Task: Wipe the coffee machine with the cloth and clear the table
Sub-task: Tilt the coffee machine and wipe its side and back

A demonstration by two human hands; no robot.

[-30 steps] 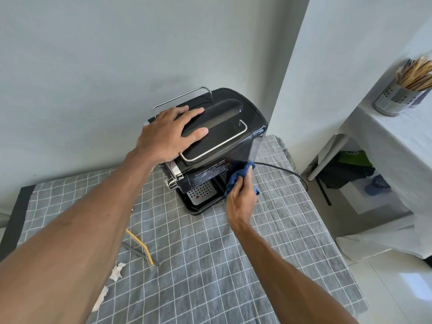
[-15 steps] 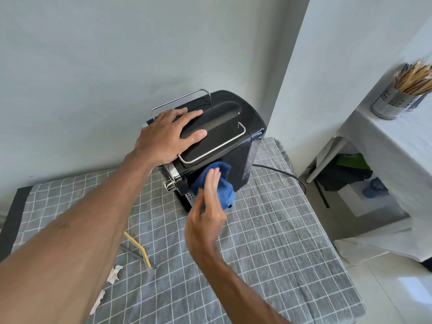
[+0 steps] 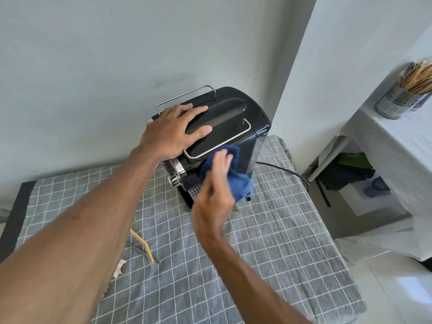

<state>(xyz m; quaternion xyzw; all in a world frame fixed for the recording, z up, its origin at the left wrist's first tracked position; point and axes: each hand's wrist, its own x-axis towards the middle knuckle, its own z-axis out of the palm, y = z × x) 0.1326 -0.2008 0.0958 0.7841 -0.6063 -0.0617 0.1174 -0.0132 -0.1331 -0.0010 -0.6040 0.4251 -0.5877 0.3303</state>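
Glossy black box-shaped coffee machine (image 3: 224, 127) with chrome wire rails: stands upright at the far edge of the table (image 3: 280, 242), under grey checked cloth, long axis running away toward the wall. Right hand (image 3: 214, 197): nearer the front face, grip curled on the crumpled blue cloth (image 3: 236, 178), which lies against the machine's front upper edge, directly ahead of the palm. Left hand (image 3: 173, 132): fingers flat on the lid, bracing, holding nothing. Finish dark, reflective.

Coffee machine (image 3: 224, 127) stands at the back of the worktop (image 3: 268, 253), against the wall. Left hand (image 3: 173, 132) on its top; right hand (image 3: 214, 195) presses cloth (image 3: 238, 181) to its front (near side). Scraps (image 3: 120, 267) front-left.
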